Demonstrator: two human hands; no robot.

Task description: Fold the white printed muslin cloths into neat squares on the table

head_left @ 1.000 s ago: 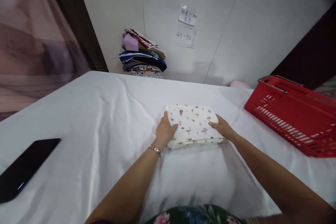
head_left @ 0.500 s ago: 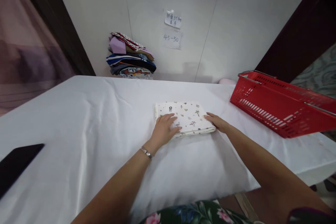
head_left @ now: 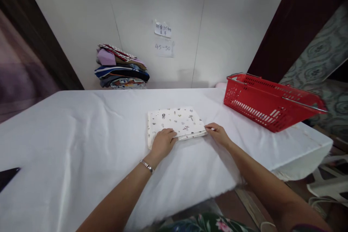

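A folded white cloth [head_left: 174, 119] printed with small plants and figures lies flat on the white-covered table [head_left: 114, 159]. My left hand [head_left: 164, 141], with a silver bracelet at the wrist, is at the cloth's near edge. Its fingers curl over the top, and the thumb is by the fold. At the near right corner, my right hand [head_left: 217, 134] pinches the fabric between thumb and fingers. The cloth's layers show along the near side.
A red plastic basket [head_left: 255, 101] with metal handles stands at the right. Several folded fabrics form a stack [head_left: 122, 67] at the back left by the wall. A dark flat object [head_left: 8, 177] lies at the left edge. Paper notes [head_left: 164, 48] hang on the wall.
My right hand has slid from the cloth's right side to its near right corner. My left hand has drawn back from the top to the near edge. The view has turned right.
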